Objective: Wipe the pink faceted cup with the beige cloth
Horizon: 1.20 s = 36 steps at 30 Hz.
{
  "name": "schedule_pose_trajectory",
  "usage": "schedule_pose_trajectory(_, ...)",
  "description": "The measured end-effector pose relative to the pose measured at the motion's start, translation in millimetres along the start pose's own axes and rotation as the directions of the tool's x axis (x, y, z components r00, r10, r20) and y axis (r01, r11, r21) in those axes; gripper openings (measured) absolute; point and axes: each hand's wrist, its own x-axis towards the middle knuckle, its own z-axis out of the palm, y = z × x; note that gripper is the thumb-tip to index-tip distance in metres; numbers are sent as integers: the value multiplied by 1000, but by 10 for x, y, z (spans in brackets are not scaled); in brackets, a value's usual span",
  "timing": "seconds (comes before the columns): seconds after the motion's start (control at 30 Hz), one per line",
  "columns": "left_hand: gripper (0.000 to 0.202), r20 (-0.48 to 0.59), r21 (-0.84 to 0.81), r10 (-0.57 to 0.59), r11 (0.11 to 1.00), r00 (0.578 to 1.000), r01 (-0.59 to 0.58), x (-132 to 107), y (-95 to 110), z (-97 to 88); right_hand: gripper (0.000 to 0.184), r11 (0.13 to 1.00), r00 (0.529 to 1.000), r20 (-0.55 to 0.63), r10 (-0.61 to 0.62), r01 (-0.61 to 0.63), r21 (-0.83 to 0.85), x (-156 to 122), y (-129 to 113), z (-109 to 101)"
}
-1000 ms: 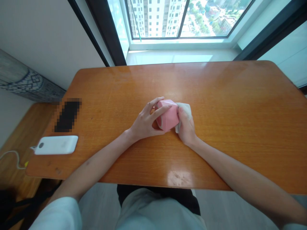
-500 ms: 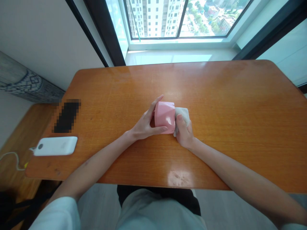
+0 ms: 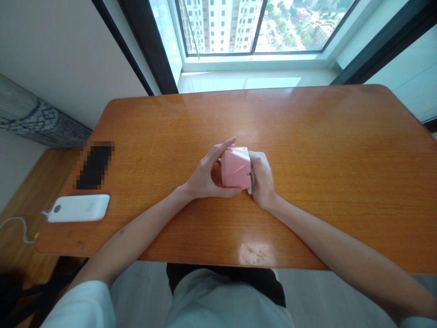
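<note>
A glossy pink faceted object (image 3: pixel 235 167), shaped like a small pot or cup, is between my hands over the middle of the table. My left hand (image 3: pixel 212 175) grips it from the left, thumb along the near side and fingers around the far side. In my right hand (image 3: pixel 263 182) is a folded light grey cloth (image 3: pixel 256 157), pressed against the pink object's right end. The thumb lies on top of the cloth, while the other fingers are mostly hidden. What the pink object's right end looks like is covered by cloth and hand.
The wooden table (image 3: pixel 324 173) spans the view. At its left lie a white device (image 3: pixel 79 208) with a cable and a dark pixelated rectangle (image 3: pixel 94 165). Beyond the far edge is a window (image 3: pixel 252 27) with a sill. A patterned fabric roll (image 3: pixel 48 114) lies at left.
The pink object has turned in my left hand, so different facets show. My right hand and the cloth have shifted slightly, with less of the cloth visible.
</note>
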Motion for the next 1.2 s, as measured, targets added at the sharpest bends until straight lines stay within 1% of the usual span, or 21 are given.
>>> schedule_pose_trajectory(0.1,116,86,-150,-110,981,990,123,4,-17,-21,61,999,994,110,19,-14,-48,-64,77,-41)
schedule_pose_trajectory(0.13,114,111,-169,-127,975,986,144,1,-26,-26,62,998,991,126,35,-28,-52,-78,101,-54)
schedule_pose_trajectory(0.2,117,126,-162,-129,975,984,149,-9,-51,-27,60,998,993,109,56,-51,-47,-83,124,-67)
schedule_pose_trajectory(0.27,128,110,-123,-83,988,990,97,-25,-82,-14,56,998,998,38,48,-47,-31,-60,105,-56)
schedule_pose_trajectory(0.33,142,90,-53,5,999,996,0,-39,-110,10,54,1000,999,-41,21,-21,-5,-24,55,-25)
schedule_pose_trajectory(0.37,146,85,-8,54,999,995,-53,-44,-119,22,54,1000,998,-67,13,-12,10,-7,28,-8)
schedule_pose_trajectory(0.43,142,88,81,129,987,988,-136,-46,-119,41,55,1000,996,-92,12,-10,24,16,-12,18)
schedule_pose_trajectory(0.5,132,90,129,157,977,983,-168,-41,-95,47,56,1000,996,-88,24,-23,17,21,-25,25)
schedule_pose_trajectory(0.57,129,71,129,132,982,989,-140,-34,-57,37,58,1000,997,-76,20,-20,-2,13,-15,13)
schedule_pose_trajectory(0.67,137,49,66,10,998,999,-13,-32,-5,10,58,999,999,-32,-13,12,-43,1,4,-11)
schedule_pose_trajectory(0.77,138,92,0,-98,995,991,99,-31,17,-10,61,996,1000,23,-22,24,-92,7,0,-17)
schedule_pose_trajectory(0.87,137,104,0,-112,994,988,113,-27,8,-7,59,998,999,-12,36,-37,-53,28,-7,-12)
schedule_pose_trajectory(0.97,141,62,69,-54,996,997,50,-37,-26,18,54,995,995,-51,89,-87,49,46,3,-12)
schedule_pose_trajectory(1.07,146,54,169,87,981,995,-95,-64,-66,40,53,991,994,-22,103,-100,89,56,19,-16)
schedule_pose_trajectory(1.13,140,59,237,166,955,984,-175,-80,-83,34,55,988,993,-2,118,-117,103,64,29,-19)
schedule_pose_trajectory(1.2,126,72,310,207,925,976,-219,-87,-89,5,56,984,991,9,131,-131,124,76,42,-22)
